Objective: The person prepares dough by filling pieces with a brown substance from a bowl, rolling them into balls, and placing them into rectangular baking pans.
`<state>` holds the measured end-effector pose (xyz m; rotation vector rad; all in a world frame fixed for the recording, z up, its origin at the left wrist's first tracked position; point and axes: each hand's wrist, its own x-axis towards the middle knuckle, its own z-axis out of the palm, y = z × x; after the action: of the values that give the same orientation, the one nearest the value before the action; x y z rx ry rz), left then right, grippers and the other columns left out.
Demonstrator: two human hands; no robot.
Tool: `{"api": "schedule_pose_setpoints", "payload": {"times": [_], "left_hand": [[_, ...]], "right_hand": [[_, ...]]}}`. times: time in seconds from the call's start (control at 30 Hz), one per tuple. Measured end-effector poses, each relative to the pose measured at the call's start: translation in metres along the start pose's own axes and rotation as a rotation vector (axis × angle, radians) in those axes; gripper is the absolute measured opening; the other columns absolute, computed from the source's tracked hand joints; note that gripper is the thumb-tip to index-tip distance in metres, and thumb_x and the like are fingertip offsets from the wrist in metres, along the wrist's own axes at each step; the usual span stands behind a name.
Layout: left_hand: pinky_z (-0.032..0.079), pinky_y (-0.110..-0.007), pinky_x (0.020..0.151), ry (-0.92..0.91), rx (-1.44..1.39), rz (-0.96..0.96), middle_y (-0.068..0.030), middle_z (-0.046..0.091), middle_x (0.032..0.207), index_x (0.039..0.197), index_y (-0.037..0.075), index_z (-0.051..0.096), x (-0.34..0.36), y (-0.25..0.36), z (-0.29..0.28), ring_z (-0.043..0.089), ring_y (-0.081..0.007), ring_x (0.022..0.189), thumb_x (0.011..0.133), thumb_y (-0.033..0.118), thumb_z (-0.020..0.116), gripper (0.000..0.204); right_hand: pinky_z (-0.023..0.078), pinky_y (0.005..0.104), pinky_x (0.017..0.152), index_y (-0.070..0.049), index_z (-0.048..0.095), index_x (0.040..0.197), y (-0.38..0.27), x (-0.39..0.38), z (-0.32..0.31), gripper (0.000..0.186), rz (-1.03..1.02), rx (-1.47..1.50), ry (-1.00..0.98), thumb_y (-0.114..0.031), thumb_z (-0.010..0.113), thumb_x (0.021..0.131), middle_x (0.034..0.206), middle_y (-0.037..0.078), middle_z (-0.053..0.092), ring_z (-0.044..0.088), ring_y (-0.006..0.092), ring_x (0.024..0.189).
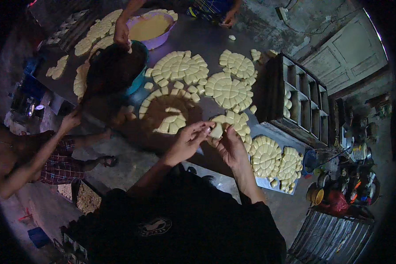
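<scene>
A small pale piece of dough (216,130) is pinched between my two hands, above the near edge of the table. My left hand (187,143) grips it from the left with thumb and fingertips. From the right, my right hand (232,148) closes on it with bent fingers. Just beyond my hands lies a round of cut dough (234,121), partly hidden by them. To its left is a partly broken-up round of dough (171,123), with loose pieces curving around it. More scored rounds (180,66) spread over the dark table (202,33).
Black moulds (295,94) with compartments stand at the table's right, some holding dough. A teal basin (138,81) with dark contents and a purple basin (156,42) sit at the left. Co-workers' hands (122,34) reach in from the far side and left. Metal trays (330,237) lie lower right.
</scene>
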<state>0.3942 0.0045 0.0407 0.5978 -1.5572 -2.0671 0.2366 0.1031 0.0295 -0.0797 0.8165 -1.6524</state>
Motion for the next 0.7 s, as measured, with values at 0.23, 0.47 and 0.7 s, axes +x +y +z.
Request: {"api": "schedule_pose_setpoints", "payload": {"times": [0.23,0.47,0.7], "left_hand": [[0.05,-0.027,0.097,0.264,0.016,0.191,-0.0046,0.061,0.112,0.122,0.0,0.056,-0.05,0.015,0.06,0.06,-0.0122,0.107,0.096,0.002,0.06,0.027],[0.046,-0.036,0.097,0.411,-0.172,0.536,-0.0096,0.062,0.111,0.12,0.001,0.059,-0.065,0.012,0.039,0.062,-0.022,0.103,0.098,0.025,0.061,0.032],[0.046,-0.043,0.099,0.067,0.581,1.344,-0.015,0.058,0.122,0.123,0.005,0.06,-0.04,-0.012,-0.109,0.059,-0.0297,0.109,0.094,0.043,0.062,0.048]], "right_hand": [[0.051,0.0303,0.091,0.0,0.062,0.121,-0.001,-0.06,0.016,0.038,-0.404,-0.485,-0.105,0.001,0.073,0.084,0.111,0.009,0.067,0.063,0.0171,0.103],[0.051,0.0325,0.09,0.003,0.071,0.105,0.021,-0.04,0.071,0.021,-0.76,-0.794,-0.131,0.004,0.072,0.083,0.111,0.014,0.069,0.066,0.0209,0.099],[0.052,0.0305,0.086,-0.002,0.046,0.139,0.092,0.005,0.149,0.059,-0.168,-0.595,-0.369,-0.006,0.072,0.087,0.121,0.015,0.064,0.065,0.0188,0.1]]}}
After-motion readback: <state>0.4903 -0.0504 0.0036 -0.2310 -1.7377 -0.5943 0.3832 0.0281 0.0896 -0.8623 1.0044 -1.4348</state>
